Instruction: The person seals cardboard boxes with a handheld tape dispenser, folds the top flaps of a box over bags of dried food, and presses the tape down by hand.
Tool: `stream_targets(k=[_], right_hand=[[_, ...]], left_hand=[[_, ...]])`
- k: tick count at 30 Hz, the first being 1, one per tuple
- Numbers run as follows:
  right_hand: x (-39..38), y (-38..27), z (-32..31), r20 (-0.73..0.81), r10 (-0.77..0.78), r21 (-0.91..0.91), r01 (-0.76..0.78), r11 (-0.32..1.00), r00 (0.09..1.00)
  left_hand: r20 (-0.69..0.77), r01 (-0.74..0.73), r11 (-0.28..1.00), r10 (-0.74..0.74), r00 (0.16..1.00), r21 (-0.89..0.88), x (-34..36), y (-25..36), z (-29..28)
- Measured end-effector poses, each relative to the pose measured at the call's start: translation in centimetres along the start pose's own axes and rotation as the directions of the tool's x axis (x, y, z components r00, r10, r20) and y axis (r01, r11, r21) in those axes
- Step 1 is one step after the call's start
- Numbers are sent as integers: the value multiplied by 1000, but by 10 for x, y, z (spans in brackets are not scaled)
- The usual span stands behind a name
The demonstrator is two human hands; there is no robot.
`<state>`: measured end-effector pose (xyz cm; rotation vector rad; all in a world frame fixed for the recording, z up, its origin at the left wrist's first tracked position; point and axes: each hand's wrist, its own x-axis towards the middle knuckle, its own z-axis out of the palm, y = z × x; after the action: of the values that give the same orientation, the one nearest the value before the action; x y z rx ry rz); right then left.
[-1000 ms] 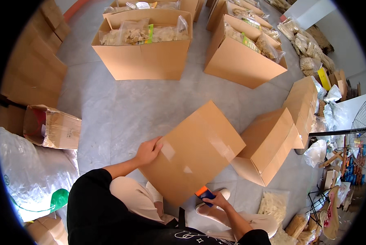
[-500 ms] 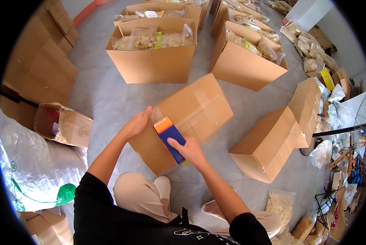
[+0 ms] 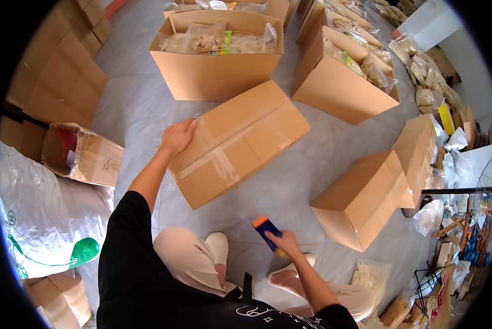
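A closed cardboard box (image 3: 240,140) sits at an angle in the middle, with strips of clear tape along its seam and across it. My left hand (image 3: 178,136) grips the box at its left end, fingers over the edge. Below and right of the box, apart from it, my right hand (image 3: 285,243) is closed round a dark blue tape dispenser (image 3: 265,230) with an orange end. A bit of yellow shows at the dispenser's lower end. My fingers hide part of it, and its tip is blurred.
Open boxes (image 3: 218,74) full of clear bags stand ahead, with another open box (image 3: 345,88) to their right. Closed cartons (image 3: 361,197) lie to the right. A white plastic sack (image 3: 54,208) and an open carton (image 3: 95,156) are at left. A clear bag (image 3: 371,274) lies near my feet.
The dispenser in my right hand has come off the box and moved down and right. The box has shifted slightly and tilted, showing its taped seam; my left hand has moved up along with it.
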<state>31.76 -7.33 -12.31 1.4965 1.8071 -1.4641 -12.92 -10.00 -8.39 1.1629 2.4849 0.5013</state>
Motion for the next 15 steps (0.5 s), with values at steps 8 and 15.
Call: stream_targets(k=[8,15], right_hand=[[111,-102,54,-327,-137,-214,68,974,935],[69,-52,53,-135,-101,-310,55,949,986]], left_hand=[[0,17,994,-17,1000,105,5,7,4],[-14,36,996,-35,999,78,11,0,-8]])
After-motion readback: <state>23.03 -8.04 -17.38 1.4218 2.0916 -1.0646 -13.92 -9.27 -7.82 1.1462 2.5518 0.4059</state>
